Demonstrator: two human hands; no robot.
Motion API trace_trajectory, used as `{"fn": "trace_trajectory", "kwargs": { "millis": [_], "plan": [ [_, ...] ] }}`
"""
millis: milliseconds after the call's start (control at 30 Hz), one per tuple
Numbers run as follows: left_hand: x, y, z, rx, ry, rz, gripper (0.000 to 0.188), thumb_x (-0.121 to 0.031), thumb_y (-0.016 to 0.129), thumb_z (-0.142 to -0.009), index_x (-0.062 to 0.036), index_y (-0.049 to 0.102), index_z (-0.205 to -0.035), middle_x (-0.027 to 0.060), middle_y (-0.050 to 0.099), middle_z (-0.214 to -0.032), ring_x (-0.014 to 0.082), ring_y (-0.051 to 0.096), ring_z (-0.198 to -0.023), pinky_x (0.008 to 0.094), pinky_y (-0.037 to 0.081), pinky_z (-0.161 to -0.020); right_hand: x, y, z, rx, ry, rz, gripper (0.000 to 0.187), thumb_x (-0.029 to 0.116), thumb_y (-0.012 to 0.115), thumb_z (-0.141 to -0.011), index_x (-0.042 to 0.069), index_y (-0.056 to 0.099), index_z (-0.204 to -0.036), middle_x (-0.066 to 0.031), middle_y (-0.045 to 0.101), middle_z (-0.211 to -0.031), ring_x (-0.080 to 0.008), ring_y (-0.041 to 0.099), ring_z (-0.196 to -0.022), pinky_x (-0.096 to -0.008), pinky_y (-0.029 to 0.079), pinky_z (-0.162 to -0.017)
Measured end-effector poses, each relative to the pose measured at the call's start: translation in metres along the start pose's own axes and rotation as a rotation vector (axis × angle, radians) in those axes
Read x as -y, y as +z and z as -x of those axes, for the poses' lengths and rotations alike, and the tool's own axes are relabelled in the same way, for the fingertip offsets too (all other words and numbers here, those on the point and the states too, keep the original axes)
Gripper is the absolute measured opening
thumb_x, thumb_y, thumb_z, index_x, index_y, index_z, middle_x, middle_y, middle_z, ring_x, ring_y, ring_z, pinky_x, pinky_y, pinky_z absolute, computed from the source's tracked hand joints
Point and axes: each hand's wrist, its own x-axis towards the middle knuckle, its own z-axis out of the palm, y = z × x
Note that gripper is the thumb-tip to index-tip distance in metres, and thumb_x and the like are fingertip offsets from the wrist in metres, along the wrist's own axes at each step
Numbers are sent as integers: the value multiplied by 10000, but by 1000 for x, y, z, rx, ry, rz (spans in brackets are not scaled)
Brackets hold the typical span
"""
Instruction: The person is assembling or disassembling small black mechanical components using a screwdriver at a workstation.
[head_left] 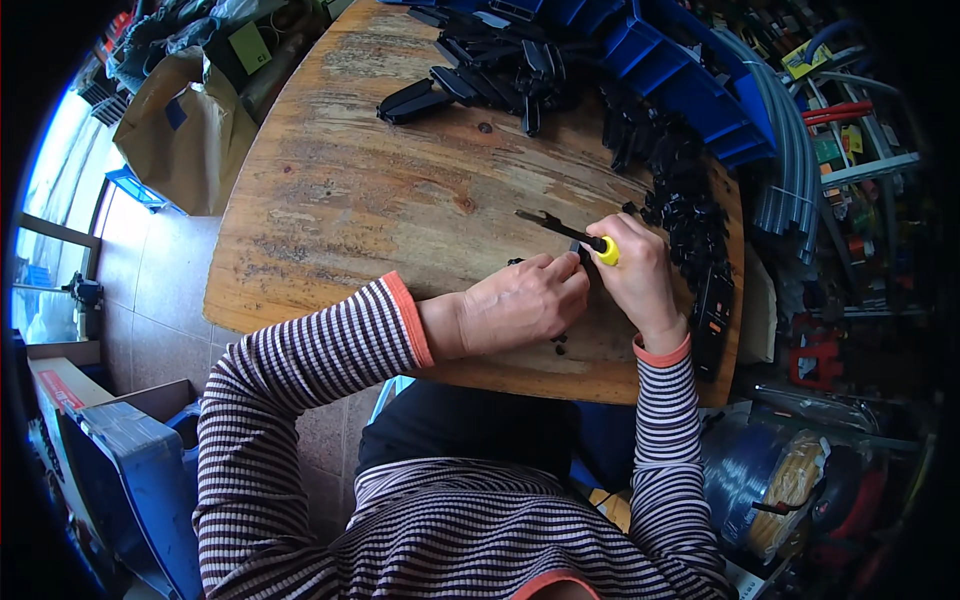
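Observation:
My right hand is closed around a yellow-handled tool. A long dark shaft with a notch near its tip points from it to the far left, above the tabletop; its exact kind I cannot make out. Just left of it, my left hand is closed with its back up, its fingertips close to the tool. Between thumb and fingers it pinches a small black part, mostly hidden by the hand. Both hands are over the near part of the worn wooden table.
Black plastic parts lie heaped at the table's far side and in a long pile along its right. Blue bins stand behind them. Grey tubes and a cluttered rack flank the right; a brown paper bag stands at the left.

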Motion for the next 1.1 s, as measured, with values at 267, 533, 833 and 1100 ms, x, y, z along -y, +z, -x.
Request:
{"fn": "trace_trajectory", "kwargs": {
  "millis": [267, 533, 833, 1100],
  "plan": [
    [1, -2, 1, -63, -1, 29, 265, -131, 559, -747, 7, 596, -969, 113, 558, -1018, 252, 567, -1011, 314, 503, -837, 13, 3, -2, 49, -23, 140, 124, -44, 631, -725, 15, 553, -801, -156, 584, -804, -350, 613, -758, -401, 499, -648],
    [-4, -12, 5, 21, -17, 60, 228, -130, 562, -740, -9, 601, -929, 107, 549, -953, 229, 560, -928, 309, 501, -813, 24, -7, -15, 307, -74, 288, 95, -20, 617, -729, -6, 561, -805, -179, 579, -797, -350, 614, -765, -432, 501, -686],
    [-5, -10, -4, -131, 35, -63, 188, -140, 570, -748, -27, 627, -887, 98, 569, -954, 253, 551, -977, 296, 503, -790, 15, -40, -10, 30, 155, -216, 91, 4, 615, -805, -33, 569, -875, -164, 662, -912, -253, 665, -790, -336, 521, -687],
    [-2, -10, -16, -22, 15, 10, 315, -141, 561, -768, -31, 598, -1061, 135, 557, -1154, 294, 492, -1198, 339, 491, -882, 5, -4, -32, -506, 242, -890, 63, 99, 617, -889, 39, 600, -895, -83, 654, -797, -102, 621, -678, -225, 494, -625]
  ]
}}
